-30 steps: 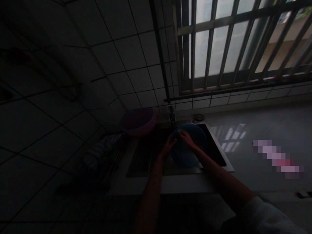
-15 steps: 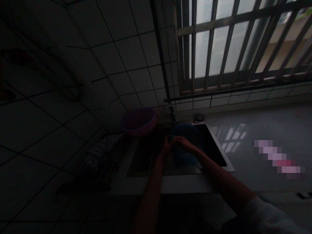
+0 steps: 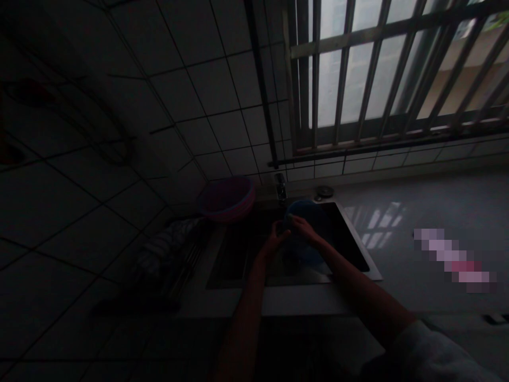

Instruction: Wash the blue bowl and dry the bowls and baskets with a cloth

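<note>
Two bare hands meet over a sink [image 3: 350, 241] just below the middle of the frame, in a very dark kitchen lit only by a barred window [image 3: 382, 74] at the upper right. The left hand [image 3: 274, 240] and the right hand [image 3: 305, 229] come together at the near rim of a blue basin [image 3: 314, 225], which sits tilted inside the sink, directly below a small tap [image 3: 280, 185]. Between the hands there seems to be a small pale object, perhaps a sponge or cloth, though the gloom hides what it is. Both sets of fingers look curled inward, the left ones against the basin's edge and the right ones around that small object, but it is too dark to tell how firmly either grips. Left of the tap, a pink basin [image 3: 227, 199] rests on the sink's far corner, and a striped cloth [image 3: 159, 249] lies on a rack further left. A light-coloured desk [image 3: 417, 212] stretches across the right side, catching the window's reflection, with a small round object [image 3: 324, 191] near the wall. Judging from the tilt, the blue basin could slip and knock against the steel if wet fingers lose their hold, and poor light makes a misjudged reach toward the tap likely.
</note>
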`<state>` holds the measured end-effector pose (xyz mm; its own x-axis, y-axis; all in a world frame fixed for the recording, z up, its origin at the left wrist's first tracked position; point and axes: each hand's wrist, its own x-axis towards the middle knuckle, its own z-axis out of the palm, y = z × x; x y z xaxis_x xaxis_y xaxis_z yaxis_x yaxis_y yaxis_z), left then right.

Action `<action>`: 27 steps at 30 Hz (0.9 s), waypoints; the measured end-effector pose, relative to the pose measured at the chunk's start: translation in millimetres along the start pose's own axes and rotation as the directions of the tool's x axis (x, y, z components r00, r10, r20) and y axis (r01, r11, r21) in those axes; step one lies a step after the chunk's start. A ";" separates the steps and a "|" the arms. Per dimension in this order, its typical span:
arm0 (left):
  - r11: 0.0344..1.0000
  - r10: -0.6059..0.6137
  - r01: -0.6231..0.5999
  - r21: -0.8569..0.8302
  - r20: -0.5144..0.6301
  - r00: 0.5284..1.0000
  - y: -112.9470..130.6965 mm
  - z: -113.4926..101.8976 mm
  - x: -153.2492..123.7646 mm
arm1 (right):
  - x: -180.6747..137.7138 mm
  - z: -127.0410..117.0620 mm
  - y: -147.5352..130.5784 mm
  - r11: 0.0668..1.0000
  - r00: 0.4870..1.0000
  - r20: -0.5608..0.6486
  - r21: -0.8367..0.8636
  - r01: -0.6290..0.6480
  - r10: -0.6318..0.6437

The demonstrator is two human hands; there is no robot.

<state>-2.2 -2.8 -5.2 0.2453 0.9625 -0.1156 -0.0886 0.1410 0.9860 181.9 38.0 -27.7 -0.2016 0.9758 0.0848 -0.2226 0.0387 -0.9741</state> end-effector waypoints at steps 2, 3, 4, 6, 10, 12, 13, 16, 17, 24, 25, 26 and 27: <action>0.999 -0.026 0.023 -0.037 -0.063 0.998 -0.3 -3.1 0.6 | -7.6 12.0 4.7 0.998 0.979 0.196 -0.025 -0.052 0.056; 0.998 -0.047 0.044 -0.036 -0.077 0.996 -0.4 -4.2 1.0 | -10.7 16.4 7.0 0.997 0.962 0.261 -0.044 -0.066 0.075; 0.997 -0.070 0.068 -0.025 -0.075 0.995 -0.5 -4.8 1.5 | -12.9 19.3 8.8 0.995 0.948 0.305 -0.060 -0.075 0.090; 0.997 -0.074 0.075 0.012 -0.051 0.996 -0.8 -4.5 2.4 | -14.5 20.6 10.4 0.994 0.941 0.324 -0.077 -0.078 0.099; 0.992 0.100 -0.101 0.077 0.017 0.995 -0.4 -1.6 3.2 | -7.7 11.1 4.2 0.992 0.989 0.146 -0.119 0.042 -0.025; 0.988 0.123 -0.127 0.089 0.046 0.991 0.3 -0.9 2.8 | -2.8 4.3 -0.8 0.979 0.993 0.019 -0.165 0.122 -0.121; 0.991 0.100 -0.105 0.088 0.054 0.993 0.7 -0.9 2.5 | -0.9 1.7 -2.6 0.973 0.988 -0.026 -0.180 0.146 -0.153; 0.997 -0.003 0.001 0.080 0.025 1.000 1.0 -1.8 1.5 | 0.1 0.5 -0.4 0.977 0.989 0.004 -0.157 0.147 -0.149; 0.997 -0.016 0.016 0.080 -0.001 1.000 0.9 -2.4 1.2 | -1.1 2.9 2.9 0.982 0.991 0.076 -0.141 0.123 -0.113; 0.996 0.060 -0.060 0.063 -0.001 0.998 2.1 -5.9 4.9 | -4.7 15.9 13.7 0.991 0.982 0.181 -0.115 0.066 -0.044; 0.995 0.073 -0.074 0.067 0.017 0.997 1.8 -5.2 5.8 | -2.6 11.3 9.7 0.989 0.991 0.093 -0.100 0.109 -0.099; 0.993 0.083 -0.085 0.080 0.028 0.996 1.3 -4.3 6.5 | -0.3 5.5 5.1 0.986 0.990 -0.006 -0.093 0.142 -0.143; 0.991 0.090 -0.092 0.099 0.032 0.995 0.5 -3.3 6.9 | 2.0 -0.6 0.5 0.983 0.981 -0.099 -0.095 0.159 -0.168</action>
<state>-3.7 4.7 -5.9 0.2670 0.9634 -0.0228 -0.0152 0.0278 0.9995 182.0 40.0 -28.2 -0.0659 0.9719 0.2261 -0.1602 0.2134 -0.9638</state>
